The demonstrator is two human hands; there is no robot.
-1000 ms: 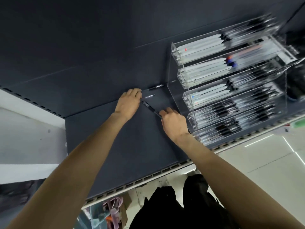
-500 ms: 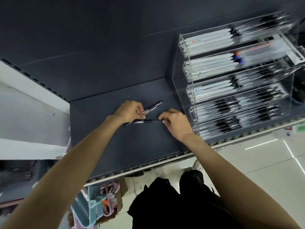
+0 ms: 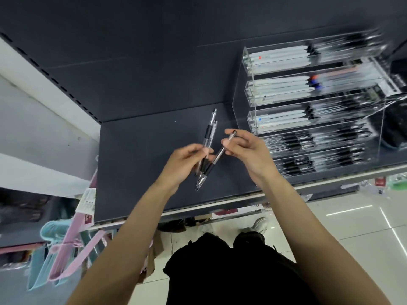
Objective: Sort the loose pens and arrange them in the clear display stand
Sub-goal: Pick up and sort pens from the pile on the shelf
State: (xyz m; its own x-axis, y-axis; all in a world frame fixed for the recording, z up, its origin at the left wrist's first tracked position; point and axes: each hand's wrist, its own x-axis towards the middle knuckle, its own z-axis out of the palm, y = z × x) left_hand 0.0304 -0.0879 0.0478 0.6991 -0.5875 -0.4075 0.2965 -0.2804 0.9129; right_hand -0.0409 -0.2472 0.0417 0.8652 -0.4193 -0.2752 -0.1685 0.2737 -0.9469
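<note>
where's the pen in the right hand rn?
Head view, centre: the single pen is pinched in the right hand above the dark shelf, slanting down-left toward the left hand, just left of the clear display stand.

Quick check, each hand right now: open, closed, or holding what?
Left hand: closed, gripping a small bundle of pens.
Right hand: closed, fingers pinching a single pen.

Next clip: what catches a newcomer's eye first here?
Two hands meet mid-frame over the dark shelf: the left hand holds a bundle of pens, the right hand pinches a single pen. To the right stands the clear stand, its tiers filled with pens.
</note>
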